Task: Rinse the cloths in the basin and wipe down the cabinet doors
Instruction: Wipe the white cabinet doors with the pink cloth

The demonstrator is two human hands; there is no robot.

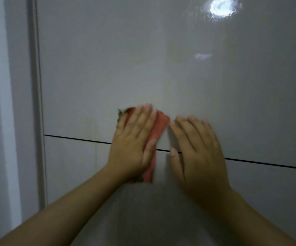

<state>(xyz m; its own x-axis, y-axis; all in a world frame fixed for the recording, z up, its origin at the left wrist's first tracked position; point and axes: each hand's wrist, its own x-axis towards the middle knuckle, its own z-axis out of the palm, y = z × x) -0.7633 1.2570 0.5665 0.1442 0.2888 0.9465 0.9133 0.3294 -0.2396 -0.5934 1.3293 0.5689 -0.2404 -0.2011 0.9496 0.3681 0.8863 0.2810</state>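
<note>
- Head view: the person is pressing the left hand [133, 139] flat, fingers straight, on a red cloth [158, 128] against the glossy cabinet door [161, 68].
- The cloth is lying right across the dark seam [267, 164] between the upper door and a lower panel [76, 166], left of centre in the scene.
- The right hand [197, 153] is resting just beside the cloth, fingers spread and straight on the door, holding nothing.
- Progress, as a judgement: the wiping stage is under way; the rinsing basin is not in view, so how that part stands cannot be told.
- Faint yellowish streaks [95, 132] are showing to the left of the cloth, so that patch probably needs a pass.
- A bright light reflection [223, 6] is gleaming far up on the door.
- Count: two hands, one cloth visible, two door panels split by one seam, and one pale frame [37, 86] running down the left side.
</note>
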